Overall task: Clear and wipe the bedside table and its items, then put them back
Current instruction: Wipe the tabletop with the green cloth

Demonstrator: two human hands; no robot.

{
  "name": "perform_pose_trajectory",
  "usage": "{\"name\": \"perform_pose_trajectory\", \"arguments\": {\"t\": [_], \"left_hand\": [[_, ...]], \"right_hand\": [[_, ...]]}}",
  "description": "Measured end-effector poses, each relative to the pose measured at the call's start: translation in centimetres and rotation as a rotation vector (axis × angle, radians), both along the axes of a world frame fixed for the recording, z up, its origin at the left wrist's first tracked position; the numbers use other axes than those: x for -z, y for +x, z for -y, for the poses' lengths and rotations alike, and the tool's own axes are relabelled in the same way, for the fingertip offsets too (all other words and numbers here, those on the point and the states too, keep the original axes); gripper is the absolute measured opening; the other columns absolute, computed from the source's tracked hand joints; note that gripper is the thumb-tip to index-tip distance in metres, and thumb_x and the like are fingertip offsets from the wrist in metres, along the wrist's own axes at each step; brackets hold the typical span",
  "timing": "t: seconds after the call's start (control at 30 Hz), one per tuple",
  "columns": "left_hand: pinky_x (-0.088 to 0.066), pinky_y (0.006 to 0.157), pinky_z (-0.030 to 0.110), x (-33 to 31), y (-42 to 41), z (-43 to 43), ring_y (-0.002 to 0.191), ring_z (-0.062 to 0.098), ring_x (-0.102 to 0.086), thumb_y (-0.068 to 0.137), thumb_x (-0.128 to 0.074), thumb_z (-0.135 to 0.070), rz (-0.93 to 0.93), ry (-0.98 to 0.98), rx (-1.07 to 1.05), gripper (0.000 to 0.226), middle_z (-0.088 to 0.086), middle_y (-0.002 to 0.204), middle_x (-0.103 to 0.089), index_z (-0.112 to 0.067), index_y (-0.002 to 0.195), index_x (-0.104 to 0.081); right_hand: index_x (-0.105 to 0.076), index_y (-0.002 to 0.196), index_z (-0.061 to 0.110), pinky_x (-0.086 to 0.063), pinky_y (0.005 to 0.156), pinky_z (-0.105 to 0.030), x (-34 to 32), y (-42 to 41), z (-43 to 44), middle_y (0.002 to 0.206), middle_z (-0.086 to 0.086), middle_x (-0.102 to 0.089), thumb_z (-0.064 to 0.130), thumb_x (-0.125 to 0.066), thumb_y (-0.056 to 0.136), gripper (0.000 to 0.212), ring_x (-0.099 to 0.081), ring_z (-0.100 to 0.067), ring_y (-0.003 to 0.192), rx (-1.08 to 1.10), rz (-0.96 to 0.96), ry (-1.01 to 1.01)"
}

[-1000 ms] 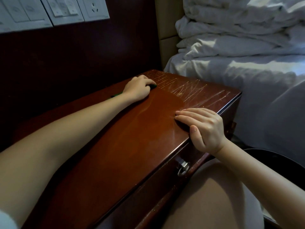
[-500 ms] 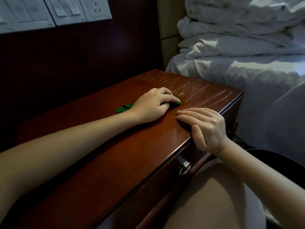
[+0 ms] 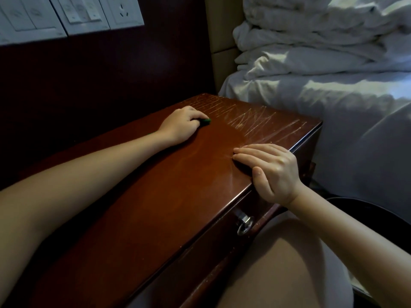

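Note:
The bedside table (image 3: 169,196) is dark red-brown wood with pale scratches across its far right part. My left hand (image 3: 180,125) lies on the far part of the top, fingers curled over a green cloth (image 3: 50,121) whose tip alone shows past the fingertips. My right hand (image 3: 270,172) rests at the table's front right edge, fingers flat on the top and thumb over the rim. No other items stand on the top.
A metal ring pull (image 3: 244,224) hangs on the drawer front below my right hand. A bed with rumpled white bedding (image 3: 322,58) stands right of the table. White wall switches and a socket (image 3: 73,14) sit on the dark panel behind. My knees are under the front edge.
My left hand slid with the green cloth from the far part toward the front right edge, then back away to the far part. My right hand stayed at the edge.

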State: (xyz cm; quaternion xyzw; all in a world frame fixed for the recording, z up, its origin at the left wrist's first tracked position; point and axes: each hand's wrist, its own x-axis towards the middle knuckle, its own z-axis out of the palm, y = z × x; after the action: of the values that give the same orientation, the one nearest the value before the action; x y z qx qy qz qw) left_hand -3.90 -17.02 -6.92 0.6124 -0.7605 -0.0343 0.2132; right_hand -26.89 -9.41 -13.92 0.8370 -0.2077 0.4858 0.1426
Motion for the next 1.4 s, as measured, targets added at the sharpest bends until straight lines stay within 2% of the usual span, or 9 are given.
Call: {"name": "perform_pose_trajectory", "arguments": {"t": [0.27,0.4,0.53,0.63,0.77,1.0,1.13,1.3,1.4], "left_hand": [[-0.037,0.104,0.039,0.4,0.1,0.3,0.127,0.021,-0.039,0.095,-0.038,-0.018,0.093,-0.028,-0.109,0.039,0.000,0.136,-0.047,-0.033,0.123,-0.060],[-0.035,0.102,0.036,0.5,-0.2,-1.1,0.126,0.020,-0.039,0.097,-0.038,-0.019,0.098,-0.040,-0.036,0.038,-0.002,0.135,-0.047,-0.034,0.125,-0.059],[-0.035,0.099,0.031,0.6,0.3,-3.5,0.122,0.015,-0.040,0.098,-0.041,-0.020,0.096,-0.040,0.082,0.035,-0.006,0.131,-0.049,-0.036,0.125,-0.059],[-0.034,0.100,0.029,0.4,1.3,-4.5,0.121,0.011,-0.040,0.097,-0.044,-0.017,0.056,-0.007,0.153,0.035,-0.010,0.126,-0.050,-0.034,0.122,-0.060],[-0.037,0.099,0.030,0.1,3.1,-3.2,0.117,0.011,-0.045,0.096,-0.046,-0.014,0.017,0.006,0.173,0.033,-0.010,0.120,-0.052,-0.030,0.120,-0.063],[-0.039,0.091,0.032,0.0,8.2,3.7,0.117,0.022,-0.049,0.095,-0.040,-0.017,0.065,0.003,-0.145,0.036,0.002,0.130,-0.051,-0.029,0.119,-0.063],[-0.049,0.071,0.031,-0.4,9.0,6.7,0.089,0.022,-0.062,0.090,-0.035,-0.015,0.033,0.042,-0.275,0.041,0.005,0.117,-0.063,-0.029,0.117,-0.063],[-0.044,0.092,0.037,-0.6,8.5,9.4,0.115,0.024,-0.054,0.087,-0.037,-0.010,0.002,0.040,-0.337,0.046,0.000,0.128,-0.059,-0.027,0.122,-0.062],[-0.045,0.093,0.038,-0.7,8.2,10.4,0.116,0.025,-0.054,0.086,-0.037,-0.010,-0.006,0.053,-0.340,0.047,0.001,0.129,-0.059,-0.028,0.122,-0.062]], "right_hand": [[-0.071,0.108,0.009,-0.053,0.088,-0.040,-1.2,-0.4,-0.2,0.110,-0.008,-0.069,0.022,-0.030,0.089,0.046,-0.065,-0.023,0.104,0.045,-0.176,0.126],[-0.051,0.134,0.025,-0.018,0.113,-0.025,-3.6,-0.5,-0.1,0.142,0.008,-0.043,0.038,-0.024,0.089,0.054,-0.033,-0.003,0.132,0.063,-0.361,0.392],[-0.020,0.146,0.037,0.004,0.112,-0.020,-5.1,0.2,0.9,0.153,0.019,-0.011,0.055,-0.016,0.086,0.063,0.000,0.004,0.139,0.136,-0.508,0.602],[-0.014,0.149,0.032,0.004,0.113,-0.023,-5.9,1.2,1.8,0.157,0.013,-0.007,0.043,-0.032,0.098,0.054,0.001,-0.002,0.143,0.199,-0.566,0.675],[-0.012,0.149,0.030,0.004,0.114,-0.025,-6.2,2.4,3.2,0.157,0.011,-0.007,0.043,-0.031,0.099,0.056,-0.001,-0.004,0.143,0.260,-0.607,0.708],[-0.019,0.149,0.028,0.002,0.114,-0.025,-6.4,3.7,4.6,0.156,0.009,-0.015,0.042,-0.032,0.099,0.053,-0.006,-0.004,0.143,0.215,-0.563,0.734],[-0.020,0.148,0.030,0.001,0.115,-0.023,-6.3,4.2,4.5,0.156,0.011,-0.016,0.044,-0.031,0.098,0.053,-0.006,-0.002,0.142,0.165,-0.565,0.773],[-0.018,0.147,0.035,0.001,0.112,-0.019,-6.4,4.2,4.3,0.156,0.016,-0.011,0.047,-0.028,0.098,0.052,-0.003,0.000,0.142,0.180,-0.638,0.826],[-0.017,0.147,0.036,0.001,0.111,-0.018,-6.5,4.2,4.1,0.155,0.016,-0.011,0.047,-0.029,0.098,0.052,-0.003,0.000,0.142,0.186,-0.651,0.834]]}}
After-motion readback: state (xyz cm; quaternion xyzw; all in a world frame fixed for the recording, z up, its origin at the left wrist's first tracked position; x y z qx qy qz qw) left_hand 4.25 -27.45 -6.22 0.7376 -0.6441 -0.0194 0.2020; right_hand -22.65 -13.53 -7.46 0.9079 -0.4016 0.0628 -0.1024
